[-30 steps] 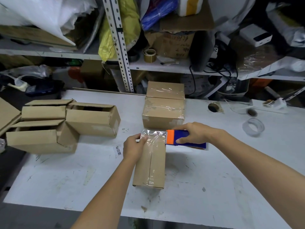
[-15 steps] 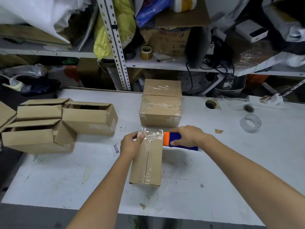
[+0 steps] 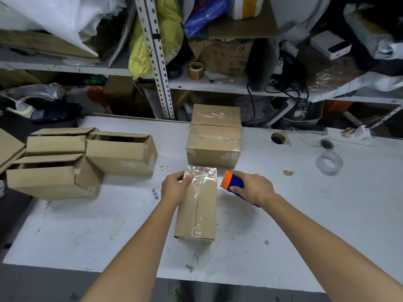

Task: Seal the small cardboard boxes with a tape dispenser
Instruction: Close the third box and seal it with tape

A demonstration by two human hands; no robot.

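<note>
Small brown cardboard box (image 3: pixel 196 205) sits on the white table (image 3: pixel 305 214), taped along its seam. Left hand (image 3: pixel 175 188) grips its far corner; right hand (image 3: pixel 254 189) clutches the blue-and-orange tape dispenser (image 3: pixel 232 182) just beside.

Seen from head height through one wide-angle lens, facing forward and down across the table (image 3: pixel 76 232). Set close: looks along both forearms (image 3: pixel 139 247) from the bottom edge to left grip (image 3: pixel 175 188) and right grip (image 3: pixel 255 188) near mid-frame, box (image 3: pixel 196 214) between. Takes in shelves (image 3: pixel 229 88) beyond the far edge, bowed by the lens.
</note>
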